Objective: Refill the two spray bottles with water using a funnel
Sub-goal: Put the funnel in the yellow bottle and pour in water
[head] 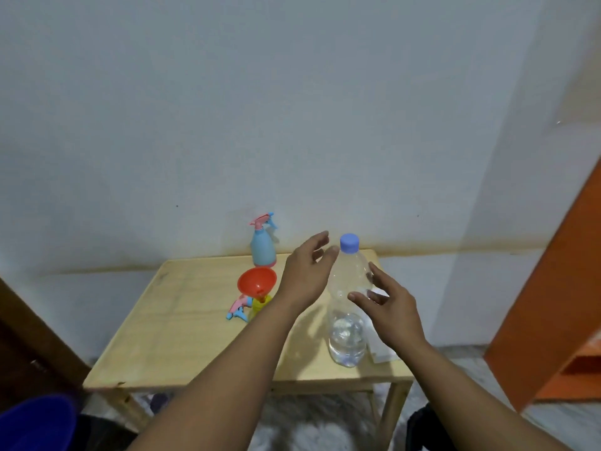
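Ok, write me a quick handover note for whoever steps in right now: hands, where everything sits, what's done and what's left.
Left hand: open, empty, beside the clear plastic water bottle with the blue cap.
Right hand: open, empty, on the bottle's other side; contact unclear.
Water bottle: upright on the light wooden table, capped, only a little water at the bottom.
Red plastic funnel: seated in the yellow spray bottle, whose pink and blue trigger head lies beside it.
Blue spray bottle with pink trigger: at the back, head on.
Done: yellow bottle apparently poured. Left: refit its head, refill the blue one.
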